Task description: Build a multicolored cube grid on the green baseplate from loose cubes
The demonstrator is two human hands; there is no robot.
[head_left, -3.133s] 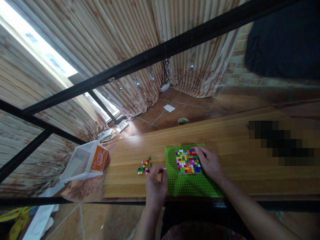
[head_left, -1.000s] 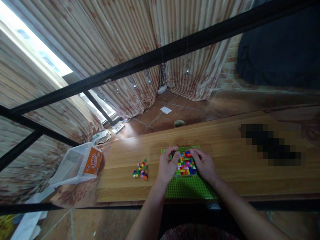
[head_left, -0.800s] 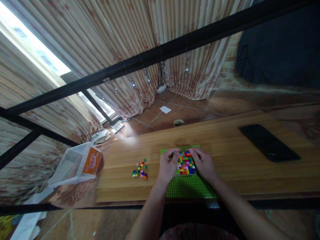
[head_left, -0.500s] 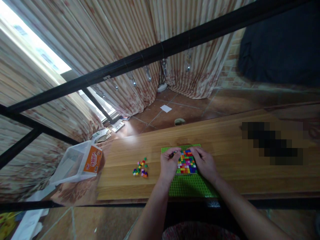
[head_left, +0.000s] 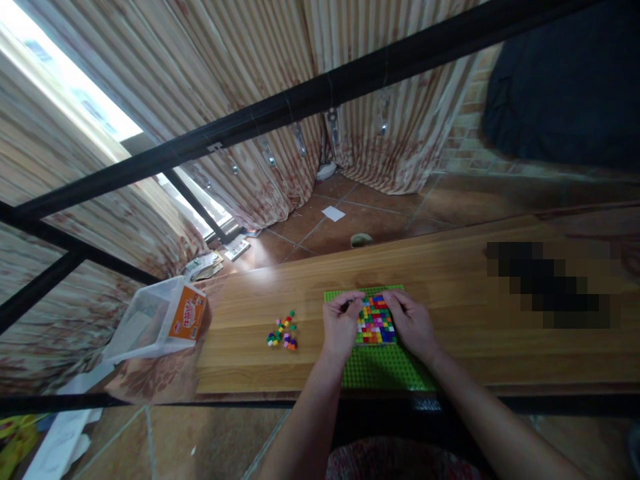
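Note:
A green studded baseplate (head_left: 380,370) lies on the wooden tabletop in front of me. On it sits a tight multicoloured patch of small building bricks (head_left: 375,323). My left hand (head_left: 342,325) rests at the patch's far left corner, thumb and index finger pinched together; whatever is between them is too small to make out. At the far right corner, my right hand (head_left: 411,321) has its thumb and fingers closed against the bricks. Both hands cover the patch's side edges. Loose bricks (head_left: 287,323) lie scattered on the wood, left of the baseplate.
A clear plastic bin (head_left: 150,313) with an orange label stands beyond the table's left end. A black metal bar (head_left: 240,127) crosses above the far side. Behind it hang striped curtains (head_left: 260,60). A pixelated dark patch (head_left: 550,283) covers part of the table's right side.
The view has shifted slightly. Both hands stay at the brick patch, with only a small shift of the left fingers. The loose bricks lie as before.

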